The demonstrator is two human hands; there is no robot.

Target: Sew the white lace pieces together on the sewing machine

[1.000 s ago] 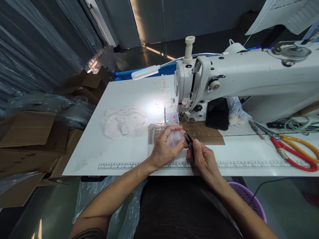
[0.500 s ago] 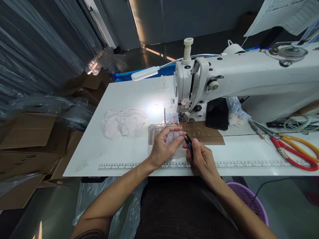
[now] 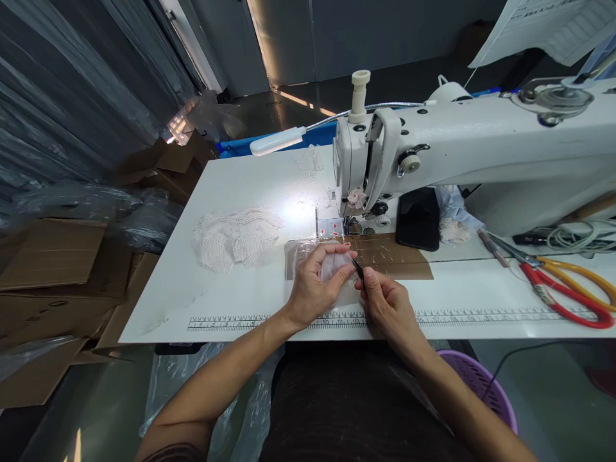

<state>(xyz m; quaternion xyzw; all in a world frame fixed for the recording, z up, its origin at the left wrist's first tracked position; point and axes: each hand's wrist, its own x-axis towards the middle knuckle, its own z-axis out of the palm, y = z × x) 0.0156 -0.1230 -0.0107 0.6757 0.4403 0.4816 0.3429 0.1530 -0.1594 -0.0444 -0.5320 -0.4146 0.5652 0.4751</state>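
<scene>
My left hand (image 3: 315,282) is closed round a small sheer white fabric piece (image 3: 335,264), held just above the white sewing table (image 3: 231,186). My right hand (image 3: 385,305) pinches small black thread snips (image 3: 358,269), whose tips meet the fabric's right edge. Both hands sit in front of the needle area of the white sewing machine (image 3: 462,154), over a brown taped patch (image 3: 389,253) on the table.
A pile of white lace (image 3: 235,237) lies on the table's left. A black phone (image 3: 418,218) lies under the machine arm. Red and orange scissors (image 3: 568,289) rest at the right. Cardboard boxes (image 3: 52,256) stand on the floor left; a purple basket (image 3: 481,385) sits below right.
The right hand has closed the snips and shifted slightly left toward the fabric. The left hand stays on the fabric with only small finger movements.
</scene>
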